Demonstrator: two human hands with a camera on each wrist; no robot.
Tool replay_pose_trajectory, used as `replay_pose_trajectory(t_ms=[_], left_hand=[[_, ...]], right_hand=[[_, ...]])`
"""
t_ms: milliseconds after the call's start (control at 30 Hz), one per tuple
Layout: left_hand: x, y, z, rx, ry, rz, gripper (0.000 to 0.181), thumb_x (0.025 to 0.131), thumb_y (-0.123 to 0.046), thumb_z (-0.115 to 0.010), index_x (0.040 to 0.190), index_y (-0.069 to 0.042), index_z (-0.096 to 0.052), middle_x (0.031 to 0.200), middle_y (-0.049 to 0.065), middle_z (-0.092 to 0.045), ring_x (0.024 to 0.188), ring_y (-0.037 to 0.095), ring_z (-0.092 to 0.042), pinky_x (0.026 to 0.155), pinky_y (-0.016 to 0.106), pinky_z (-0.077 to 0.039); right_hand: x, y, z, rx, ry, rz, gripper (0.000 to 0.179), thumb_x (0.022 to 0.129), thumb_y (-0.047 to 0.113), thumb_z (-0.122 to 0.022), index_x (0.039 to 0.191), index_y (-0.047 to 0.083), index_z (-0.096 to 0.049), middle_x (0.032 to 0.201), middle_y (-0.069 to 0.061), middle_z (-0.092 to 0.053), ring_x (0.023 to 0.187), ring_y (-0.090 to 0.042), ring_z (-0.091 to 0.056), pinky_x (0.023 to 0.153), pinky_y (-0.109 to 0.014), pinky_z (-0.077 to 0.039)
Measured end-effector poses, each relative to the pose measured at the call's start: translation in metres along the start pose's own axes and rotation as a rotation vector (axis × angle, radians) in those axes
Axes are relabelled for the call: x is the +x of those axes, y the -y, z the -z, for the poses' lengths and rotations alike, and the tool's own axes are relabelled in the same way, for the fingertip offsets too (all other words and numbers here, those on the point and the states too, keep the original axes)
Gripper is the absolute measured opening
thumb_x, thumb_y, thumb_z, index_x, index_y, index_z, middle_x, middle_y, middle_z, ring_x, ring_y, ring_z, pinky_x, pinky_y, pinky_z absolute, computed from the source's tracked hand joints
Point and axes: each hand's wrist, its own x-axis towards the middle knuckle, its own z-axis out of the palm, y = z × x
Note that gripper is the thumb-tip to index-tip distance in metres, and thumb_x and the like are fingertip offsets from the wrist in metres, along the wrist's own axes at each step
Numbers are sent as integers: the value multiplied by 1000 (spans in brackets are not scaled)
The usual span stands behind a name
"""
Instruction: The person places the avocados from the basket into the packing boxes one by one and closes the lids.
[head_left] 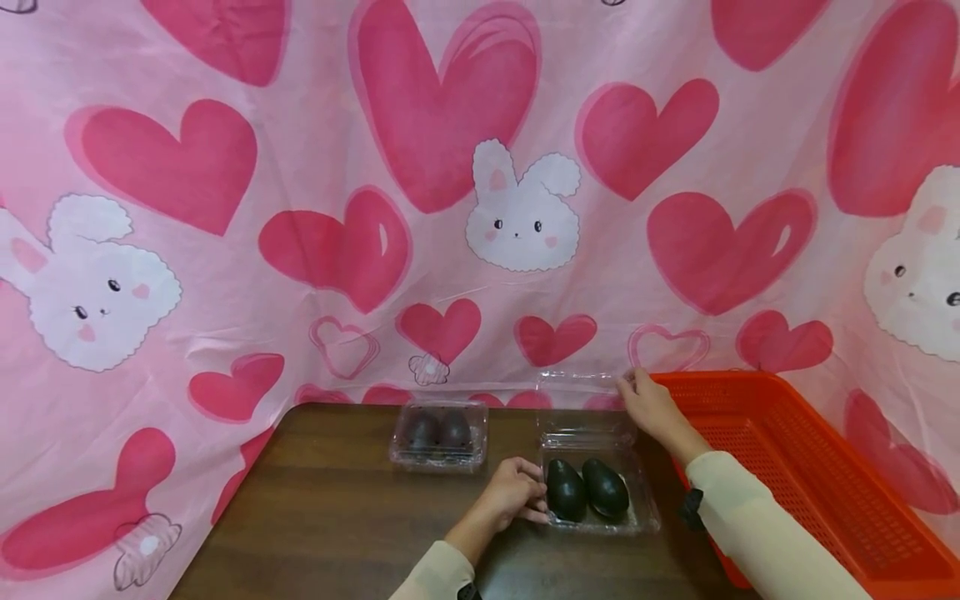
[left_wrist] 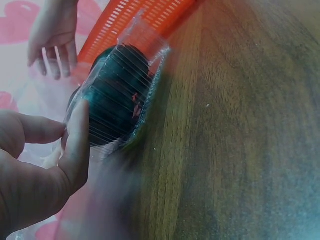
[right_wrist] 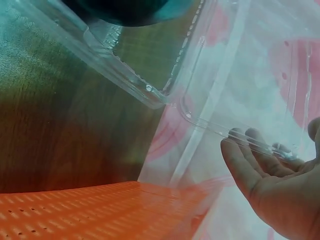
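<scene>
Two dark green avocados (head_left: 587, 490) lie side by side in the base of a clear plastic clamshell container (head_left: 641, 523) on the table. Its transparent lid (head_left: 577, 417) stands raised at the back. My left hand (head_left: 513, 492) grips the container's left edge between thumb and fingers, close beside the avocados; in the left wrist view this hand (left_wrist: 45, 160) is at the ribbed side wall. At the lid's upper right corner is my right hand (head_left: 652, 404). The right wrist view shows that hand (right_wrist: 280, 185) with nearly straight fingers touching the lid's edge.
A second clear container (head_left: 438, 458), closed, holds two dark rounded fruits at the back middle of the brown wooden table (head_left: 337, 508). An orange perforated basket (head_left: 810, 467) stands on the right, close by my right forearm. A pink heart-patterned cloth (head_left: 450, 250) hangs behind the table.
</scene>
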Motion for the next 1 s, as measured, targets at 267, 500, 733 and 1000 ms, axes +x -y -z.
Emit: replay_pose_trajectory(t_ms=[267, 500, 733, 1000], left_hand=[[-3, 4, 7, 3, -9, 0, 25, 92, 10, -60, 114, 6, -49, 73, 8, -56, 55, 15, -58, 53, 34, -64], [-3, 1, 7, 2, -1, 1, 25, 92, 10, -60, 114, 7, -49, 74, 8, -56, 56, 15, -58, 54, 33, -64], [0, 0, 6, -1, 26, 16, 25, 93, 8, -59, 115, 6, -48, 72, 6, -56, 56, 14, -59, 54, 31, -63], [1, 0, 1, 7, 26, 11, 25, 93, 8, -60, 115, 7, -50, 73, 7, -57, 57, 15, -59, 56, 36, -65]], right_hand=[[-18, 0, 8, -14, -38, 69, 40, 111, 35, -39, 122, -1, -53, 107, -22, -65, 99, -39, -61, 91, -58, -55], [-37, 5, 16, -24, -11, 114, 39, 111, 31, -41, 125, -2, -58, 114, -24, -66, 104, -41, -61, 98, -58, -55], [-57, 3, 19, -52, -36, 160, 35, 110, 26, -46, 128, 0, -61, 123, -25, -67, 113, -43, -62, 106, -64, -50], [-85, 8, 21, 17, 11, 38, 31, 109, 25, -46, 127, 7, -63, 128, -23, -66, 112, -40, -61, 104, -64, -50]])
